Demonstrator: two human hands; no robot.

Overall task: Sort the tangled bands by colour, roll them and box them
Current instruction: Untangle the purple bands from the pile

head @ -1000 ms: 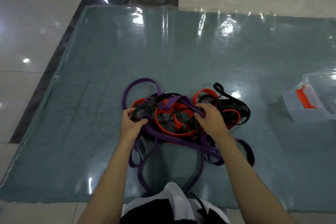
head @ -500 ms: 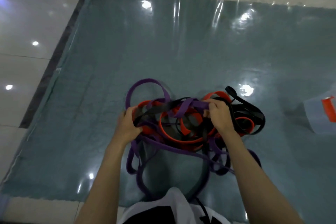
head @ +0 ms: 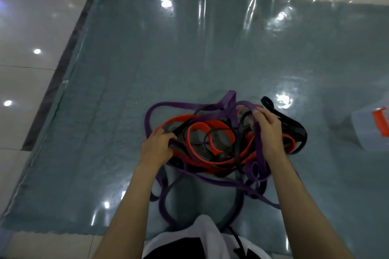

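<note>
A tangle of purple bands (head: 168,104), orange bands (head: 197,127) and black bands (head: 294,127) lies on the blue-green mat (head: 168,48) just in front of me. My left hand (head: 156,147) grips strands at the tangle's left side, fingers curled into the pile. My right hand (head: 268,130) holds a purple band lifted above the heap on the right; the band runs down past my palm. A clear plastic box (head: 366,132) with an orange latch sits at the right edge, partly cut off.
The mat is covered by shiny clear plastic and lies on a glossy tiled floor (head: 31,27). A dark floor strip (head: 69,48) runs along the mat's left edge. My knees in white and black clothing (head: 202,244) show at the bottom.
My right hand has lifted a purple band up and to the right, out of the heap. My left hand has stayed gripping the left side. The view shifted slightly.
</note>
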